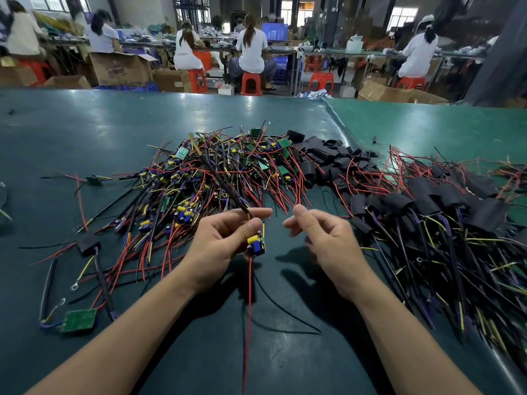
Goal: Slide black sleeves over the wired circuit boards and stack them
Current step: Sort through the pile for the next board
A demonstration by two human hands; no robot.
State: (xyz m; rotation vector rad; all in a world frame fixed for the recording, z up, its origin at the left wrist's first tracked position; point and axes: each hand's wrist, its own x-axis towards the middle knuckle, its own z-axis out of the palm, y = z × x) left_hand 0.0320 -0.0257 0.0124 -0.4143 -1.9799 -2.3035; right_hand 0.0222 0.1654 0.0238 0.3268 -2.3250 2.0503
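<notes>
The green bench mat [85, 124] is feeding both sides: bare wired boards [216, 172] heaping centre, loose black sleeves [328, 158] just beyond, sleeved units [427, 206] stacking rightward. The left hand [225, 240] is pinching one circuit board [256, 243] upright, red lead dangling (ready for sleeving, I'd judge). The right hand [322, 238] is hovering, fingers loosely curled and blurred, seemingly holding nothing.

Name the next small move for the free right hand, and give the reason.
Probably reach the right hand to the loose pile of empty black sleeves and pick one. The left hand already grips a bare wired circuit board with yellow and blue parts, with no sleeve on it, and the right hand holds nothing.
</notes>
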